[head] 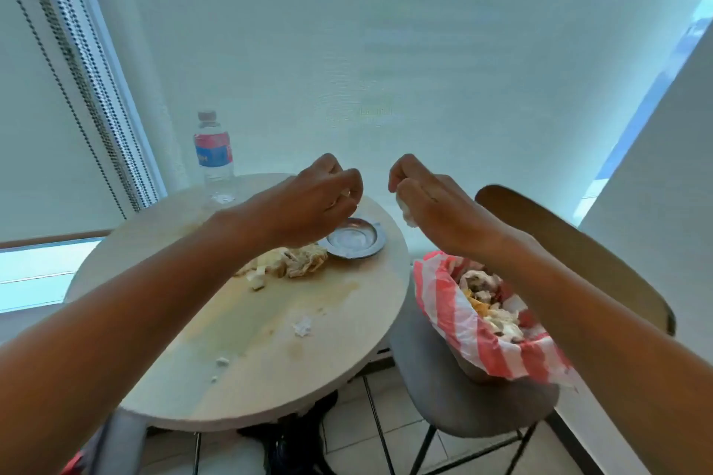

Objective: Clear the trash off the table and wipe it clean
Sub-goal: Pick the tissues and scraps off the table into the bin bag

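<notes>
Your left hand (308, 200) hovers at the centre of the frame above the round desk (270, 370), its fingers (353, 185) pinched together on a small white scrap that barely shows. Your right hand (436, 204) is raised just to the right of it, fingers curled shut around a crumpled white tissue (407, 210) that hangs below the knuckles. The two hands are near each other but apart.

Below your left hand, a small metal ashtray (353, 239) sits near the desk's far right edge. Just left of it lies a heap of crumpled wrappers and food scraps (293, 262). Brownish smears cover the middle of the desk, with a white paper bit (302, 327) and smaller crumbs (222, 361) toward the lower left. A plastic water bottle (214, 158) stands upright at the desk's far left edge.

Right of the desk, a bin lined with a red-and-white striped bag (463, 324) rests on a grey chair (455, 409), already holding trash.
</notes>
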Demonstrator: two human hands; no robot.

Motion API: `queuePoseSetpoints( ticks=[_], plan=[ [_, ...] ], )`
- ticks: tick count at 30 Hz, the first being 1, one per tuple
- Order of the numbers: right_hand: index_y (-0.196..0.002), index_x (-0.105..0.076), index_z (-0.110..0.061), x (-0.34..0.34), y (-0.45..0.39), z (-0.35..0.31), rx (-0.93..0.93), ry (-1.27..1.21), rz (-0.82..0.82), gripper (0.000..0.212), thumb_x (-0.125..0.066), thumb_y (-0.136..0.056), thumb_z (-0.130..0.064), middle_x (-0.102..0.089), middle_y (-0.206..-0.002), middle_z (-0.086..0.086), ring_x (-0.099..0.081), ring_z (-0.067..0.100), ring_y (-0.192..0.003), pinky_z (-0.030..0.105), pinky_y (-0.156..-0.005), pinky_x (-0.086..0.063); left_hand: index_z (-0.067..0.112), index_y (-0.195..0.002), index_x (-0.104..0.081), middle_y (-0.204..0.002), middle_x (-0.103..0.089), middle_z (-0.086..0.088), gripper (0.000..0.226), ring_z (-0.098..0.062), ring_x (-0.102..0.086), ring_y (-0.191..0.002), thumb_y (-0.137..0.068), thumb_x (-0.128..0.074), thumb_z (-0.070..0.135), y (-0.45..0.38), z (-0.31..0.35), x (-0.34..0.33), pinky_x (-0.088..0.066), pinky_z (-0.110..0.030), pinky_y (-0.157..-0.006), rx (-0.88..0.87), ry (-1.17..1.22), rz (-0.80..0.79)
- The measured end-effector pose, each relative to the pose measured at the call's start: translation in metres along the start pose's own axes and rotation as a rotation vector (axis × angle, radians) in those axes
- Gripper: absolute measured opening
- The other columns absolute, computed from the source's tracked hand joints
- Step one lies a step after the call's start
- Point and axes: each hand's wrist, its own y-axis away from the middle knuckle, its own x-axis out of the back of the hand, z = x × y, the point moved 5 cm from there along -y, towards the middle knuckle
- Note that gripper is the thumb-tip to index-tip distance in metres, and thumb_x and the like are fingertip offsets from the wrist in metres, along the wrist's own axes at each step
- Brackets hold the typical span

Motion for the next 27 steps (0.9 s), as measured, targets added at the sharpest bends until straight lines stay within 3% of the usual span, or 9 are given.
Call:
queuePoseSetpoints(
  ticks=[3,6,10,13,16,20,22,25,27],
  plan=[
    [-0.100,-0.041,-0.016,0.029,0.012,0.030,-0.065,-0.026,0.064,0.007,-0.036,-0.095,-0.018,-0.064,-0.076,0.010,-0.060,0.029,-0.073,0.046,-0.067,-0.048,0.025,-0.110,-0.061,-0.104,-0.045,-0.001,0.035,-0.016,-0.054,-0.084,-0.092,-0.032,0.036,-0.025,0.029,-0.022,-0.042,-0.031,-0.078,0.007,0.080,-0.038],
    [-0.097,-0.040,-0.019,0.055,0.021,0.069,-0.111,0.001,0.070,0.007,-0.039,-0.092,-0.015,-0.068,-0.067,0.005,-0.063,0.013,-0.064,0.035,-0.061,-0.048,0.025,-0.116,-0.064,-0.105,-0.046,0.001,0.041,-0.020,-0.056,-0.090,-0.092,-0.031,0.034,-0.054,0.056,-0.051,-0.044,-0.037,-0.089,-0.006,0.110,-0.079],
    [-0.097,-0.043,-0.019,0.085,0.037,0.125,-0.141,0.061,0.058,0.008,-0.042,-0.095,-0.012,-0.057,-0.063,0.000,-0.048,0.010,-0.051,0.028,-0.050,-0.038,0.024,-0.130,-0.060,-0.114,-0.048,-0.001,0.036,-0.019,-0.058,-0.100,-0.103,-0.036,0.021,-0.095,0.085,-0.095,-0.042,-0.033,-0.096,-0.026,0.104,-0.159],
    [-0.101,-0.051,-0.022,0.098,0.050,0.168,-0.164,0.061,-0.007,0.016,-0.039,-0.098,-0.012,-0.055,-0.065,0.001,-0.046,0.007,-0.047,0.023,-0.046,-0.039,0.026,-0.138,-0.051,-0.120,-0.048,0.001,0.037,-0.017,-0.057,-0.106,-0.104,-0.036,0.022,-0.122,0.105,-0.131,-0.042,-0.033,-0.099,-0.036,0.093,-0.224],
    [-0.095,-0.063,-0.026,0.107,0.061,0.212,-0.189,0.125,-0.054,0.028,-0.038,-0.103,-0.016,-0.058,-0.082,-0.002,-0.055,0.005,-0.063,0.018,-0.058,-0.040,0.027,-0.141,-0.039,-0.124,-0.054,0.000,0.039,-0.018,-0.057,-0.110,-0.103,-0.037,0.023,-0.146,0.117,-0.171,-0.045,-0.039,-0.099,-0.027,0.096,-0.310],
    [-0.089,-0.064,-0.026,0.107,0.071,0.262,-0.258,0.160,-0.110,0.032,-0.036,-0.103,-0.019,-0.057,-0.095,-0.006,-0.054,0.007,-0.091,0.018,-0.073,-0.037,0.025,-0.140,-0.036,-0.133,-0.057,-0.002,0.039,-0.021,-0.058,-0.115,-0.103,-0.044,0.023,-0.165,0.129,-0.216,-0.049,-0.042,-0.096,-0.023,0.032,-0.415],
    [-0.094,-0.064,-0.017,0.103,0.075,0.286,-0.316,0.131,-0.124,0.032,-0.034,-0.104,-0.022,-0.059,-0.096,-0.002,-0.055,0.011,-0.093,0.024,-0.076,-0.042,0.022,-0.140,-0.037,-0.135,-0.056,-0.004,0.037,-0.022,-0.058,-0.116,-0.103,-0.044,0.023,-0.173,0.132,-0.238,-0.050,-0.040,-0.094,-0.038,-0.003,-0.452],
    [-0.096,-0.063,-0.002,0.095,0.079,0.311,-0.377,0.089,-0.119,0.037,-0.033,-0.104,-0.022,-0.062,-0.096,0.011,-0.057,0.025,-0.091,0.045,-0.081,-0.050,0.021,-0.134,-0.041,-0.129,-0.058,-0.005,0.031,-0.023,-0.058,-0.107,-0.103,-0.044,0.024,-0.188,0.131,-0.268,-0.050,-0.037,-0.087,-0.052,-0.029,-0.502],
    [-0.098,-0.064,-0.002,0.086,0.081,0.322,-0.407,0.069,-0.136,0.035,-0.034,-0.104,-0.019,-0.062,-0.099,0.011,-0.057,0.024,-0.093,0.045,-0.085,-0.050,0.021,-0.129,-0.045,-0.123,-0.058,-0.003,0.026,-0.022,-0.058,-0.101,-0.102,-0.044,0.024,-0.196,0.130,-0.286,-0.051,-0.040,-0.084,-0.073,-0.040,-0.543]
  ],
)
